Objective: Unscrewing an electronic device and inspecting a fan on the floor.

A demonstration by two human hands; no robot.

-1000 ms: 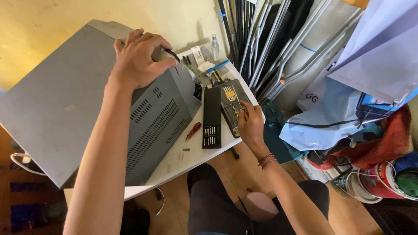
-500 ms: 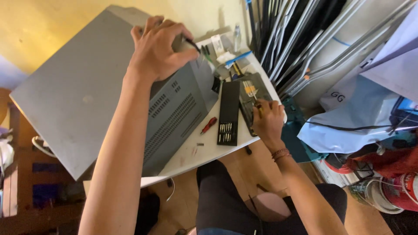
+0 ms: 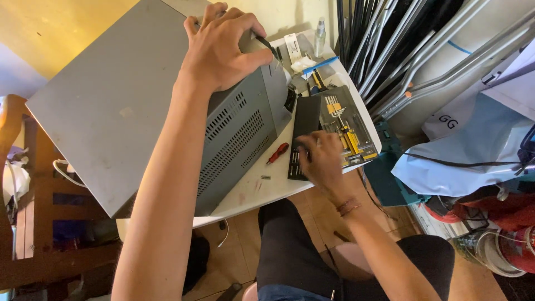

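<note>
My left hand [image 3: 223, 47] grips the upper corner of a large grey metal case [image 3: 128, 111] with vent slots, which stands tilted on a white table [image 3: 262, 192]. A black cable runs out from under its fingers. My right hand [image 3: 322, 159] rests on an open black tool kit [image 3: 340, 125] with yellow and silver bits, fingers down on its lower part. Whether it has picked up a bit is hidden. A small red-handled screwdriver [image 3: 277, 153] lies on the table between the case and the kit.
A small screw [image 3: 266, 177] lies near the table's front edge. At the back of the table are a small spray bottle [image 3: 319, 34] and white slips. Metal tubes [image 3: 412, 61] lean at the right, above bags and buckets. A wooden chair [image 3: 33, 234] stands left.
My right hand has slid from the kit's right side down onto its lower left part. My left hand keeps its grip on the case's corner. The view has shifted slightly.
</note>
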